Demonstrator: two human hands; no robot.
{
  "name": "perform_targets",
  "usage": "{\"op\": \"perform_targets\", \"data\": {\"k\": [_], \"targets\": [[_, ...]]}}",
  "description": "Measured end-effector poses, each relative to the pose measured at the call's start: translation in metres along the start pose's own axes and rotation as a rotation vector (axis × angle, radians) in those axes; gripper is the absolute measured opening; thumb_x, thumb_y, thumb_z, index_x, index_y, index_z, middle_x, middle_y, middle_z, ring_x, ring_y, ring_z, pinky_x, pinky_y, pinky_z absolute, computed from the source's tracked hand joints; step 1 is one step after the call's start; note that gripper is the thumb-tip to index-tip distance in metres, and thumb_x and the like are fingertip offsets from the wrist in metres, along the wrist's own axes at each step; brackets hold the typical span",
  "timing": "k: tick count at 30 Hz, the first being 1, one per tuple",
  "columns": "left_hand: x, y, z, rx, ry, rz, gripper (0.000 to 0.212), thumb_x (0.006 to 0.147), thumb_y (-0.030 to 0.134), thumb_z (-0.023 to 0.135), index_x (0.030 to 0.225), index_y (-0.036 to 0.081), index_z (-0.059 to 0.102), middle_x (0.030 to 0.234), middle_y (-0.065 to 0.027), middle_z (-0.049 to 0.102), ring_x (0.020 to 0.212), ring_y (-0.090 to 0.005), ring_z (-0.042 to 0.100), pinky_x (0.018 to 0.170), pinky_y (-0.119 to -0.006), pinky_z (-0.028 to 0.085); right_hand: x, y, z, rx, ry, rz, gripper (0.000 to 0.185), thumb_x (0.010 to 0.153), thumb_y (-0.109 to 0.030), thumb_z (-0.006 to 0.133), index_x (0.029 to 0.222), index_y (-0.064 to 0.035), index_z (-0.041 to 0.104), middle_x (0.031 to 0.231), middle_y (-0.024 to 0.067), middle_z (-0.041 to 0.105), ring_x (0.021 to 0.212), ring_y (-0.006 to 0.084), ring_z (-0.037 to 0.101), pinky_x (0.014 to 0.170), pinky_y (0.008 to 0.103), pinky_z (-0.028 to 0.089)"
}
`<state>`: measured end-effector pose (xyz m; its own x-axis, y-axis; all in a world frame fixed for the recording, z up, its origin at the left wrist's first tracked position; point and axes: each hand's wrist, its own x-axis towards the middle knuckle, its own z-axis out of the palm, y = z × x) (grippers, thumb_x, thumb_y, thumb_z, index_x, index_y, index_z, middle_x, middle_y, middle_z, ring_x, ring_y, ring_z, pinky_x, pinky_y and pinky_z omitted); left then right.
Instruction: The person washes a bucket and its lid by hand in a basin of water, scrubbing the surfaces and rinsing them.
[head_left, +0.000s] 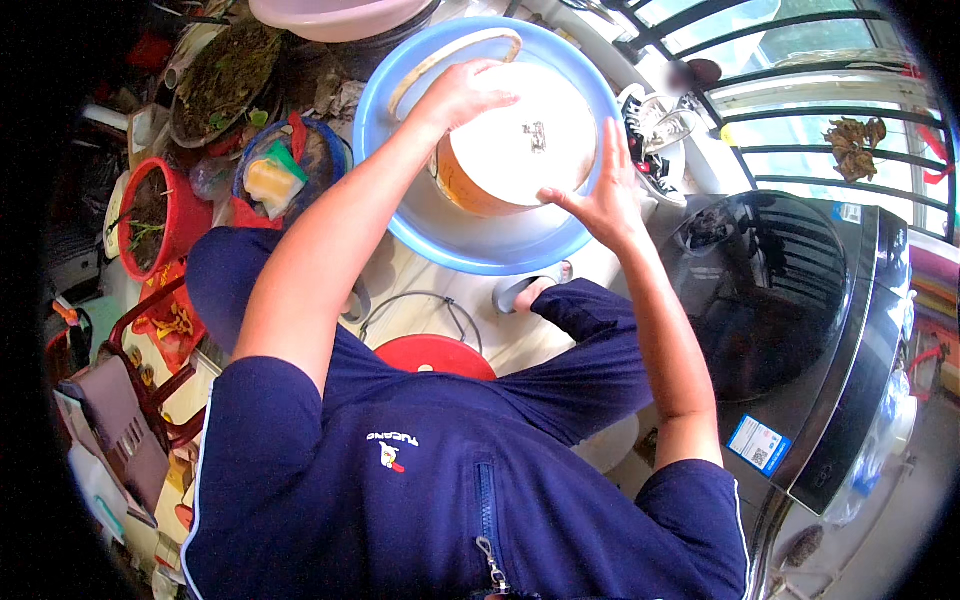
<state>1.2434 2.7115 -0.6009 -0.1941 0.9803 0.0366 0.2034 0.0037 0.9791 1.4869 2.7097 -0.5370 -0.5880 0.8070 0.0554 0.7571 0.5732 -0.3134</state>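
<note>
A round white container (525, 142) with a yellow-brown side stands tilted inside a wide light-blue plastic basin (480, 255). Its flat face, washed out by glare, bears a small dark print and is turned up toward me. My left hand (469, 97) lies on its upper left edge, thumb across the face. On the opposite side my right hand (607, 199) spreads along the rim, thumb at the lower edge, so the container sits between both hands. A stained off-white curved strip (450, 64) lies in the basin beyond my left hand; I cannot tell what it belongs to.
A black top-loading washing machine (757, 300) stands at right, with sneakers (656, 142) beside the basin. Red (161, 217) and dark (225, 82) soil-filled planters crowd the left. A pink basin (337, 15) is at the top, a red stool (435, 356) beneath me.
</note>
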Motion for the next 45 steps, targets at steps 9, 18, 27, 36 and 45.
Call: {"op": "perform_targets", "data": {"k": [9, 18, 27, 36, 45], "targets": [[0.019, -0.022, 0.003, 0.115, -0.029, 0.099, 0.045, 0.080, 0.033, 0.060, 0.112, 0.001, 0.057, 0.104, -0.0142, 0.062, 0.093, -0.0209, 0.059, 0.082, -0.030, 0.046, 0.032, -0.048, 0.023, -0.156, -0.056, -0.251, 0.108, 0.061, -0.068, 0.061, 0.137, -0.0025, 0.023, 0.140, 0.0262, 0.018, 0.133, 0.0385, 0.013, 0.106, 0.0471, 0.013], [0.016, -0.003, 0.010, 0.076, -0.034, -0.020, 0.037, 0.090, 0.031, 0.045, 0.109, 0.002, 0.058, 0.101, -0.0140, 0.063, 0.093, -0.0238, 0.059, 0.084, -0.031, 0.043, 0.045, -0.017, 0.032, -0.290, 0.009, -0.089, 0.081, 0.082, -0.060, 0.037, 0.137, -0.0024, 0.024, 0.145, 0.0154, 0.018, 0.135, 0.0255, 0.013, 0.108, 0.0424, 0.010], [0.026, -0.015, 0.013, 0.043, -0.084, -0.011, 0.039, 0.089, 0.033, 0.047, 0.111, 0.002, 0.057, 0.101, -0.0142, 0.063, 0.092, -0.0221, 0.059, 0.083, -0.031, 0.044, 0.038, -0.007, 0.024, -0.286, 0.034, -0.094, 0.088, 0.078, -0.064, 0.042, 0.137, -0.0022, 0.022, 0.145, 0.0178, 0.016, 0.136, 0.0283, 0.010, 0.107, 0.0454, 0.009], [0.021, -0.013, 0.012, -0.059, 0.084, -0.048, 0.037, 0.085, 0.036, 0.054, 0.098, 0.002, 0.062, 0.082, -0.0089, 0.064, 0.072, -0.0170, 0.060, 0.067, -0.028, 0.047, 0.073, 0.011, 0.042, 0.407, 0.136, 0.276, 0.077, 0.076, -0.044, 0.059, 0.132, 0.0018, 0.031, 0.129, 0.0212, 0.041, 0.118, 0.0351, 0.041, 0.099, 0.0390, 0.033], [0.020, -0.002, -0.001, 0.284, 0.088, -0.099, 0.044, 0.075, 0.049, 0.062, 0.077, 0.005, 0.068, 0.069, -0.0105, 0.064, 0.062, -0.0213, 0.062, 0.058, -0.033, 0.046, 0.057, -0.004, 0.026, 0.301, -0.038, 0.159, 0.120, 0.048, -0.048, 0.081, 0.134, 0.0075, 0.019, 0.133, 0.0267, 0.029, 0.125, 0.0326, 0.032, 0.103, 0.0369, 0.029]]}}
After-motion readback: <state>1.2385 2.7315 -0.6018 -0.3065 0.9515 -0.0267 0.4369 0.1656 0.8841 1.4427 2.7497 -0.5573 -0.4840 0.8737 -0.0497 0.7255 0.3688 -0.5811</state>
